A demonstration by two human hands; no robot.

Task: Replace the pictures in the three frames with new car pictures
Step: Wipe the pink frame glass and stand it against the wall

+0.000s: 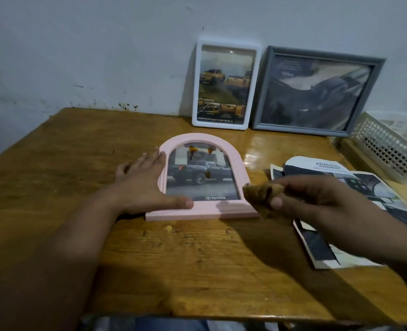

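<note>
The left hand [145, 185] lay flat on the table [66, 175], fingers [150, 158] straight and spread along the left rim of the pink arched frame [202, 211], its thumb pressing the frame's lower left corner; it held nothing, only steadied. The frame lay face up in the middle of the table, long axis running away from the person, arch at the far end, base nearest, with a dark pickup picture [202, 175] showing behind the glass. Just right of the frame's lower right corner, the right hand [317, 201] hovered with its fingers curled round a crumpled brown cloth [262, 194], the wad touching or nearly touching that corner. So the glass lay to the left of the cloth, and a wipe would probably call for a short sweep leftward while the left hand braced. Beneath the right hand lay loose car pictures [341, 173]. At the wall leaned a white frame [197, 91] and a grey frame [360, 96], both already holding car prints. A pale basket [388, 149] stood at the far right.
</note>
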